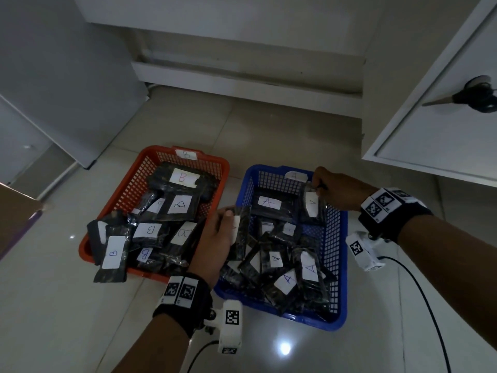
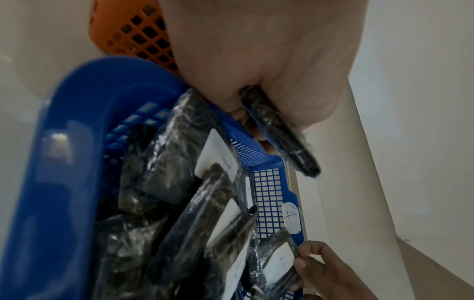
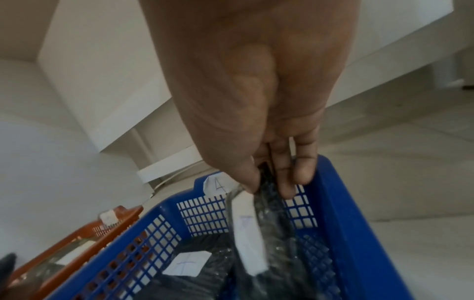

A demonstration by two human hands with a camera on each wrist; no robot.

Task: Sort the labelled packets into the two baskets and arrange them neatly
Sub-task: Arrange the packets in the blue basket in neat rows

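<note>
An orange basket [image 1: 139, 168] tagged B holds several black packets with white B labels; one B packet [image 1: 113, 258] hangs over its near left rim. To its right, a blue basket [image 1: 337, 267] tagged A holds several A packets. My left hand [image 1: 215, 238] grips a black packet [image 1: 240, 232] upright over the blue basket's left rim; the same packet [image 2: 279, 132] shows edge-on in the left wrist view. My right hand [image 1: 333, 189] pinches the top of an A packet [image 1: 312, 204] standing at the blue basket's far right corner, where fingertips [image 3: 287, 182] clamp the packet [image 3: 252, 231].
Both baskets sit on a glossy tiled floor [image 1: 269, 122]. White cabinets stand behind and to the left. A white door [image 1: 435, 109] with a dark handle [image 1: 478, 96] stands at the right. A brown box edge [image 1: 16, 211] juts in at the left. Cables trail from both wrist cameras.
</note>
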